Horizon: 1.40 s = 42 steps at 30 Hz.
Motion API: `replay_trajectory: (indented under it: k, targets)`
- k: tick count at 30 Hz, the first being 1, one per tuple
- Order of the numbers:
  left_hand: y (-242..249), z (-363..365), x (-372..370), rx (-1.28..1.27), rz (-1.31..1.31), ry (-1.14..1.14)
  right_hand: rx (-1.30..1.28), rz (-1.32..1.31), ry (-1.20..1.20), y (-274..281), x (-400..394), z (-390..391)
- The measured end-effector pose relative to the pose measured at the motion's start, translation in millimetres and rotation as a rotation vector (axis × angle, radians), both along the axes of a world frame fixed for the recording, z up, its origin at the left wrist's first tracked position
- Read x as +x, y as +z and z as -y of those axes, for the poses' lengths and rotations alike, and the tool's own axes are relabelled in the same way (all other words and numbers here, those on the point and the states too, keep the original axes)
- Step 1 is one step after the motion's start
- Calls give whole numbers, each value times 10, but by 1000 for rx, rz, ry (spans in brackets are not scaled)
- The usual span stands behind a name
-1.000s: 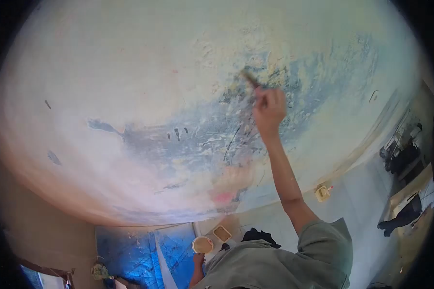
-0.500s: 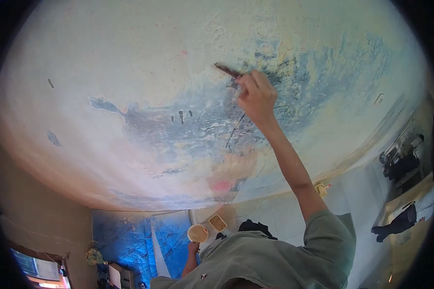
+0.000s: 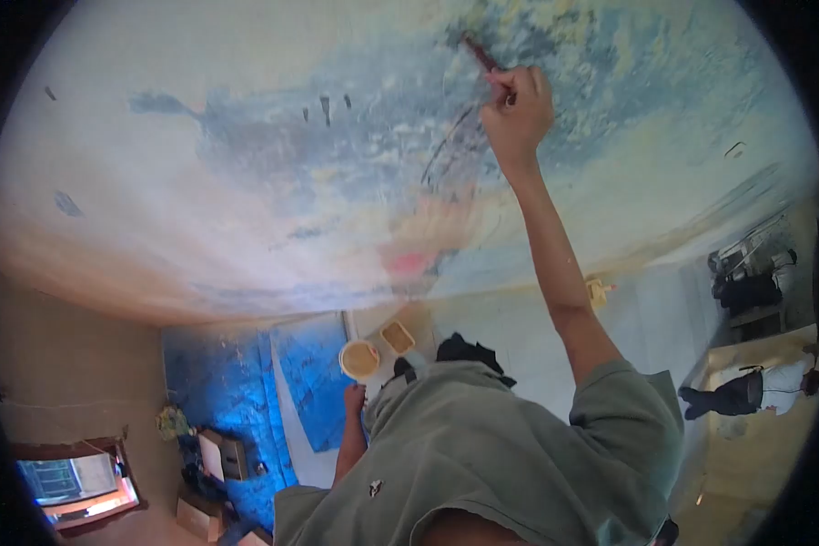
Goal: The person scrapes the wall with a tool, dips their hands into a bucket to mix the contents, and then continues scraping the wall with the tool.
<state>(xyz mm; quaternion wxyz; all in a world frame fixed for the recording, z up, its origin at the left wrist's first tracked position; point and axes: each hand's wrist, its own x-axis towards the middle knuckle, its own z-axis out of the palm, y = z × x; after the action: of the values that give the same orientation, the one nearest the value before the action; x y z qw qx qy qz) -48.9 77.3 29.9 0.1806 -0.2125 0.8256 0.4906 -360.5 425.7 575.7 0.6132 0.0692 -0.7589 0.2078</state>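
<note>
My right hand (image 3: 519,107) is closed around the handle of a slim, dark reddish-brown paintbrush (image 3: 480,55). The tip of the brush points up and left against a painted wall (image 3: 273,173), over a patch of grey-blue and yellow dabs. Down by my side, my left hand (image 3: 355,398) is closed at the near edge of a round, pale-rimmed tub (image 3: 359,360) with tan contents. Its fingers are small and partly hidden, but it appears to grip the tub. A rectangular tan tray (image 3: 397,338) shows just beyond the tub.
Blue sheeting (image 3: 227,382) covers the floor at left, with cardboard boxes (image 3: 198,519) nearby. A yellow container (image 3: 597,291) stands by the wall's foot. A person (image 3: 746,393) is at the far right, near dark equipment (image 3: 751,282).
The view has tilted downward, so the wall sits higher in it. My right hand has shifted rightward along the wall with the brush, whose tip now points more steeply upward.
</note>
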Motion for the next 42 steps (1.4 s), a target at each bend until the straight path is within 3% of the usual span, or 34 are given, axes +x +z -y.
replay_trajectory:
  k: [1,3,5,7,8,9,12,14,17,19,21,22,24,27,28,32,35,37,39,42]
  targets:
    - [10,21,29,26,-6,12,-4,29,1,-196,63,-5]
    - [-92,44,90,46,-17,17,202,315,68,-798,253,11]
    - [-253,120,178,-22,8,-10,212,640,104,-1597,542,17]
    - [-424,135,343,-125,-85,43,168,853,155,-2461,956,-51]
    - [-358,156,332,-177,6,-43,147,901,167,-2773,1236,-56]
    - [21,53,312,-66,56,73,63,1046,136,-3024,1524,-64]
    - [-302,162,476,-41,-21,-5,-152,1285,80,-3366,2126,-121]
    - [-387,200,518,-37,5,31,-357,1449,58,-3378,2331,-101]
    - [-555,285,460,108,60,72,-371,1429,114,-3426,2264,-206]
    - [-22,70,123,240,277,248,-431,1377,114,-3478,2117,-229]
    - [106,-28,-244,136,175,46,-430,1394,210,-3465,1944,-231]
    - [332,-182,-446,218,178,91,-428,1406,217,-3505,1859,-191]
    - [846,-559,-924,390,153,107,-866,1487,453,-3542,1636,-136]
    - [1394,-1076,-1447,558,34,-17,-995,1545,598,-3322,1464,-33]
    - [1583,-1251,-1561,586,-13,-77,-981,1659,636,-3272,1420,-56]
    - [2173,-1887,-1796,696,-104,-206,-977,1582,766,-3219,1351,-193]
    - [2263,-2189,-1796,705,-136,-223,-956,1631,821,-3282,1415,-363]
    - [2073,-2289,-1758,558,-201,-246,-924,1722,874,-3228,1414,-490]
    - [1829,-2367,-1678,601,-263,-186,-853,1788,928,-3462,1382,-635]
    - [2023,-2526,-1530,596,-145,-4,-805,1767,1026,-3542,1323,-797]
